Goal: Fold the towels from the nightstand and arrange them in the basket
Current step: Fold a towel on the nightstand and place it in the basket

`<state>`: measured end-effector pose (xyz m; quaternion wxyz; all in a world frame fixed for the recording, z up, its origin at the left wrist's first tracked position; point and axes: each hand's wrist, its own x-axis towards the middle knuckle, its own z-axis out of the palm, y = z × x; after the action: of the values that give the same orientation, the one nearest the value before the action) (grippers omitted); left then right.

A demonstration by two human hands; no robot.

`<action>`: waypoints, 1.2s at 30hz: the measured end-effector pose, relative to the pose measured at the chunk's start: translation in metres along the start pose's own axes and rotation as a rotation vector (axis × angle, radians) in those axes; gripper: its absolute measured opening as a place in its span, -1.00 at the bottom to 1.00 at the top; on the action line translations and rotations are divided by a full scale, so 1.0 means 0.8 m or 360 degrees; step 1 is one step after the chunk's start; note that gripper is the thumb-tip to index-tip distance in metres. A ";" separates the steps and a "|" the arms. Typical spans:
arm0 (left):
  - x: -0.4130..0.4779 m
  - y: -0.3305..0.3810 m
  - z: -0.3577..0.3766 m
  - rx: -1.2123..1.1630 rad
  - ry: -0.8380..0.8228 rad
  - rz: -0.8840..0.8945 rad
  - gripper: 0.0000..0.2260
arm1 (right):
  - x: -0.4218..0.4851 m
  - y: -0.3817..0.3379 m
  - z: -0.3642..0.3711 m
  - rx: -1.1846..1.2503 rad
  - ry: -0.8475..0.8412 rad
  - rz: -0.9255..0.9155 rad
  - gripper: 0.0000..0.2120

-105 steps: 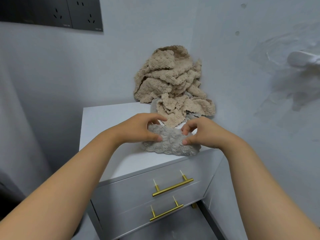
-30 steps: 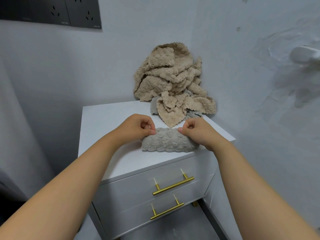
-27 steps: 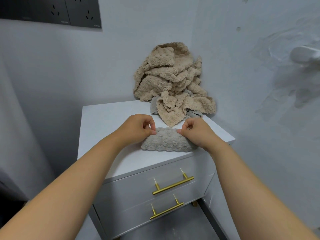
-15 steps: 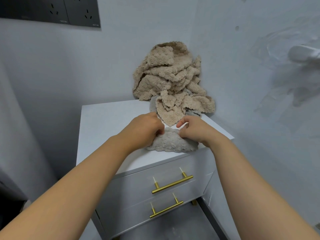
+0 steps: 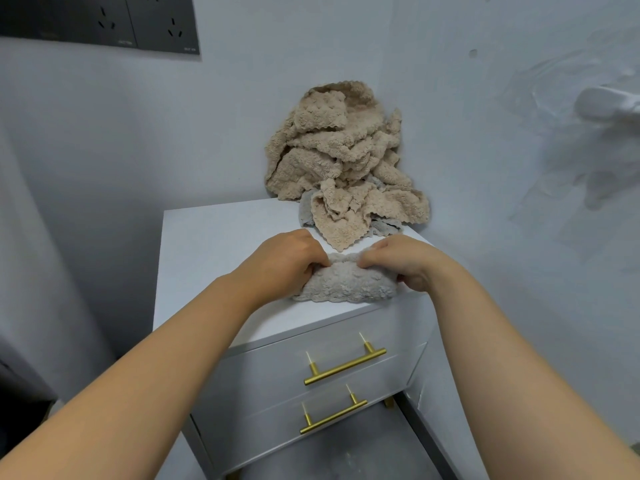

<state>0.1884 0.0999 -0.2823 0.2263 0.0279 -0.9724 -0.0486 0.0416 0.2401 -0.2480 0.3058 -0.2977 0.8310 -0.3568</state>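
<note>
A small grey fluffy towel [image 5: 346, 284] lies folded into a thick roll near the front edge of the white nightstand [image 5: 214, 237]. My left hand [image 5: 289, 259] grips its left end with curled fingers. My right hand [image 5: 405, 259] grips its right end, fingers curled over the top. Behind them a heap of crumpled beige towels [image 5: 339, 157] leans in the wall corner, with a bit of grey towel [image 5: 306, 209] showing under it. No basket is in view.
The nightstand has two drawers with gold bar handles [image 5: 344, 367]. Walls close in behind and to the right. A dark socket panel [image 5: 104, 22] is on the wall at upper left. A white fitting [image 5: 606, 105] sticks out of the right wall.
Both hands went from pinching the towel's far edge to closing over its ends, and the towel has become shorter and thicker.
</note>
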 end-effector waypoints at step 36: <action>-0.012 -0.008 -0.007 -0.0086 -0.0363 -0.0206 -0.40 | -0.017 0.032 0.039 -0.1105 0.0170 -0.0872 -0.36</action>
<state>0.1996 0.0939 -0.2818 0.1114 0.0788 -0.9863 -0.0922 0.0656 0.2521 -0.2812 0.0385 -0.5730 0.8067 -0.1394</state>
